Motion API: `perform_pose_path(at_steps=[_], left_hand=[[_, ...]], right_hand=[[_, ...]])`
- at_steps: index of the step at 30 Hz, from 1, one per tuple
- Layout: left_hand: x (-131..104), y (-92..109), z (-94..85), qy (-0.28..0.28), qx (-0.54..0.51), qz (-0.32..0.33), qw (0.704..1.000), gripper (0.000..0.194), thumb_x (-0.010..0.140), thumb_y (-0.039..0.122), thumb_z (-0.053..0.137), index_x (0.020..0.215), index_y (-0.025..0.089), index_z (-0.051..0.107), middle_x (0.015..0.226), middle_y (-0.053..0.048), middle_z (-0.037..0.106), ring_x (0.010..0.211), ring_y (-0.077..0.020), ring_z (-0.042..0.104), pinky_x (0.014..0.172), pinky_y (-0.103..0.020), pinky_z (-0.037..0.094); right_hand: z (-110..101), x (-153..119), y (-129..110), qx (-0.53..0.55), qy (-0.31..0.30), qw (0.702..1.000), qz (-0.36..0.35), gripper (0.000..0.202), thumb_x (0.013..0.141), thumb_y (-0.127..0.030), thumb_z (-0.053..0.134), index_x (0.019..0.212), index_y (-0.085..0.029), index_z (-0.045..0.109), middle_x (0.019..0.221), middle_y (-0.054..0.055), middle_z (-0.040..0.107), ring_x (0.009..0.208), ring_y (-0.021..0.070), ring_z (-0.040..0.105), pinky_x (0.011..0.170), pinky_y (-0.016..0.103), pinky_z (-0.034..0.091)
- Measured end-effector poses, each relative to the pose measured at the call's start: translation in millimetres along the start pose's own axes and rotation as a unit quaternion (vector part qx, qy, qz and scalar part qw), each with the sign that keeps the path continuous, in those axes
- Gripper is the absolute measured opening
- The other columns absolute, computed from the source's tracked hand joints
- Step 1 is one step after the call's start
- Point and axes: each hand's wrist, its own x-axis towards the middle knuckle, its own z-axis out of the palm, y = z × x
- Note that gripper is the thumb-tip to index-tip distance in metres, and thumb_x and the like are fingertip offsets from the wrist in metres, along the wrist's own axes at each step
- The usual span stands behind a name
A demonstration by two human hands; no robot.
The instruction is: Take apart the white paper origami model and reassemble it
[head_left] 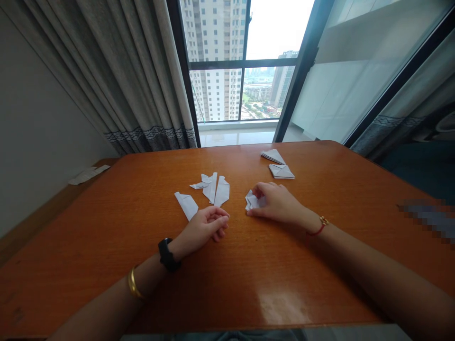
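Note:
My right hand [275, 201] has its fingers and thumb around a small folded white paper [253, 201] on the table; the palm covers part of it. My left hand [209, 224] hovers or rests on the wood with its fingers curled loosely inward, and no object shows in it. Just behind its knuckles lies a folded paper strip [186, 204], partly hidden by the hand. Beyond both hands sits a group of folded papers, with a winged piece [209, 187] at the left and a pointed piece [222, 191] beside it.
Two folded paper pieces, a fan-like stack [273, 156] and a flat packet [282, 171], lie at the far right of the brown wooden table [117, 246]. A pixelated object [428, 218] is at the right edge. Curtains [142, 71] and a window stand behind.

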Motion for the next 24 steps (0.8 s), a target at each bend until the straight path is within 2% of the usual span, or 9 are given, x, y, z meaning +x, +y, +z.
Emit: perform_pose_path(at_steps=[3,6,9,11,14,16,18,21,24], left_hand=[[0,0,1.3,-0.004,0.000,0.000,1.000,0.039,0.076,0.046,0.065,0.095,0.014,0.055,0.077,-0.003,0.063,0.057,-0.0114,0.060,0.044,-0.020,0.046],[-2,1,3.0,-0.003,0.013,0.007,1.000,0.035,0.079,0.046,0.062,0.095,0.015,0.056,0.076,-0.003,0.063,0.054,-0.0120,0.058,0.040,-0.019,0.040],[-2,5,-4.9,0.068,0.114,0.084,0.988,0.027,0.084,0.043,0.058,0.090,0.017,0.060,0.074,-0.003,0.063,0.055,-0.0134,0.057,0.046,-0.023,0.044],[2,8,-18.3,0.146,0.250,0.176,0.941,0.022,0.086,0.038,0.056,0.089,0.019,0.066,0.083,-0.005,0.066,0.073,-0.0186,0.061,0.068,-0.030,0.051],[13,9,-43.5,0.195,0.443,0.240,0.841,0.027,0.088,0.034,0.054,0.109,0.023,0.067,0.121,-0.010,0.062,0.115,-0.0286,0.052,0.101,-0.047,0.038],[21,5,-56.3,0.188,0.530,0.215,0.799,0.038,0.089,0.038,0.053,0.125,0.028,0.059,0.142,-0.010,0.048,0.132,-0.0331,0.037,0.106,-0.059,0.025],[29,0,-62.7,0.169,0.581,0.172,0.777,0.043,0.090,0.045,0.050,0.131,0.033,0.053,0.151,-0.009,0.035,0.140,-0.0361,0.024,0.104,-0.070,0.013],[35,-7,-63.0,0.145,0.602,0.119,0.776,0.047,0.093,0.051,0.041,0.135,0.032,0.048,0.153,-0.010,0.031,0.141,-0.0367,0.021,0.097,-0.079,0.001],[36,-9,-59.6,0.146,0.595,0.102,0.784,0.049,0.094,0.050,0.037,0.137,0.026,0.046,0.150,-0.012,0.037,0.138,-0.0345,0.028,0.099,-0.077,-0.005]], right_hand=[[8,-4,-9,-0.024,-0.022,0.999,0.009,0.056,0.061,-0.059,0.072,0.100,-0.021,0.059,0.100,0.007,0.065,0.094,0.0277,0.056,0.076,0.037,0.038],[13,-3,-9,0.000,-0.033,0.999,0.018,0.048,0.066,-0.051,0.070,0.102,-0.020,0.058,0.100,0.008,0.065,0.092,0.0270,0.056,0.076,0.037,0.038],[13,-3,-9,0.027,-0.045,0.999,0.000,0.039,0.069,-0.043,0.068,0.099,-0.020,0.058,0.097,0.007,0.065,0.090,0.0255,0.055,0.077,0.036,0.038],[12,-4,-11,0.043,-0.049,0.998,-0.017,0.037,0.069,-0.041,0.069,0.097,-0.020,0.058,0.098,0.007,0.065,0.090,0.0250,0.054,0.079,0.037,0.037],[11,-5,-17,0.071,-0.055,0.995,-0.039,0.036,0.069,-0.040,0.070,0.097,-0.021,0.058,0.099,0.006,0.065,0.091,0.0243,0.054,0.081,0.037,0.037],[12,-6,-21,0.082,-0.062,0.993,-0.056,0.036,0.070,-0.041,0.070,0.098,-0.022,0.059,0.100,0.005,0.065,0.093,0.0244,0.054,0.083,0.038,0.036],[13,-7,-24,0.085,-0.069,0.991,-0.073,0.036,0.070,-0.041,0.070,0.099,-0.022,0.060,0.101,0.005,0.065,0.096,0.0248,0.053,0.086,0.039,0.035],[15,-7,-26,0.080,-0.072,0.990,-0.089,0.037,0.071,-0.040,0.070,0.102,-0.022,0.060,0.103,0.006,0.064,0.099,0.0255,0.053,0.088,0.041,0.034],[16,-7,-27,0.078,-0.069,0.990,-0.092,0.038,0.072,-0.040,0.070,0.103,-0.022,0.061,0.104,0.007,0.064,0.099,0.0258,0.053,0.089,0.042,0.034]])
